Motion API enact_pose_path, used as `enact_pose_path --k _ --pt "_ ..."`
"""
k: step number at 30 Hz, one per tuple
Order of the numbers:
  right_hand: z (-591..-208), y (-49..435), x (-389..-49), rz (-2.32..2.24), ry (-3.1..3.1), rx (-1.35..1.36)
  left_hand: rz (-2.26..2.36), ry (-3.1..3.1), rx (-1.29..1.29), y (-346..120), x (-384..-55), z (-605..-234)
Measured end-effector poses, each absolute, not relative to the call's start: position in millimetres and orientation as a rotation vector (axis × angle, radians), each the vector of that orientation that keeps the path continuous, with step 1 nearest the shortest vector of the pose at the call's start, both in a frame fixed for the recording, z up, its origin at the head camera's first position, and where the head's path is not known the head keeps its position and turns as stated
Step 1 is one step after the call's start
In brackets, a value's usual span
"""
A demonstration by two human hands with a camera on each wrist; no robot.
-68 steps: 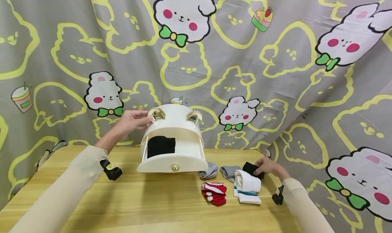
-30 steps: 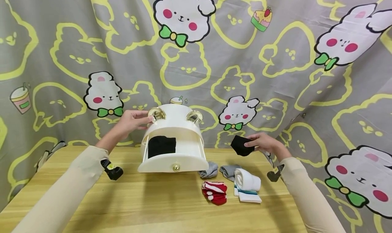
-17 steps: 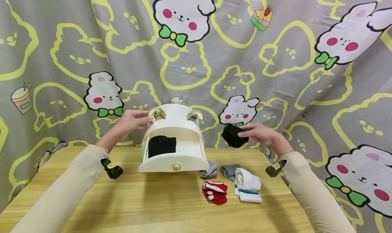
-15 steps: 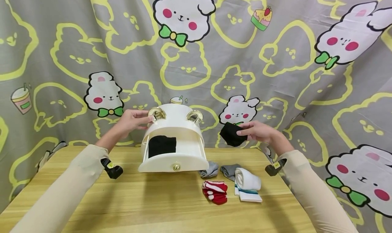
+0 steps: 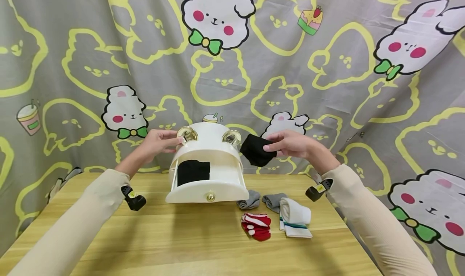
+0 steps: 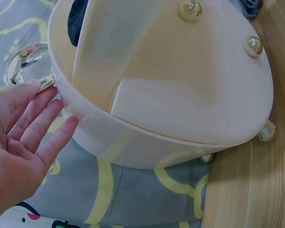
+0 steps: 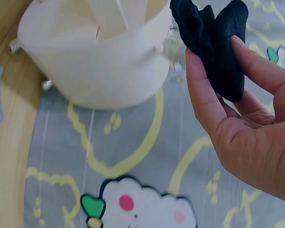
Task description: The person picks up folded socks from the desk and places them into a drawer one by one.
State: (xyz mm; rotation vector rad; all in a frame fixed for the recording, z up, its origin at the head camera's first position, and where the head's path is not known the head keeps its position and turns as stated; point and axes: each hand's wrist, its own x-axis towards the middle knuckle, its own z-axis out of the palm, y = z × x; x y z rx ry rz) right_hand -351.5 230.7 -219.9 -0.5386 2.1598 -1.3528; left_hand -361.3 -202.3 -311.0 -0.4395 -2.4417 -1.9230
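My right hand (image 5: 290, 143) pinches a folded black sock (image 5: 258, 150) between thumb and fingers, held up beside the right gold ear of a white drawer box (image 5: 210, 134). In the right wrist view the sock (image 7: 223, 52) is bent into a thick bundle. The box's upper drawer (image 5: 207, 193) stands pulled out by its front with the gold knob. Another black sock (image 5: 193, 172) lies in its left part. My left hand (image 5: 158, 145) holds the box's left gold ear (image 6: 31, 66) at its edge, thumb and fingertips on it.
On the wooden table (image 5: 181, 243), right of the box, lie two grey socks (image 5: 248, 200), a red-and-white sock bundle (image 5: 256, 226) and white striped socks (image 5: 295, 217). A patterned curtain (image 5: 225, 74) hangs close behind the box.
My right hand has lifted the black sock from beside the white socks and carried it up and left, close to the box. My left hand keeps its place on the ear.
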Motion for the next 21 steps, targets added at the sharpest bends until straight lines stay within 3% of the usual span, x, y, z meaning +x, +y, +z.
enact_pose_path --k 21 --pt "-209.5 178.9 -332.1 -1.078 2.250 -0.574 -1.929 -2.438 -0.419 -201.1 -360.3 -310.9"
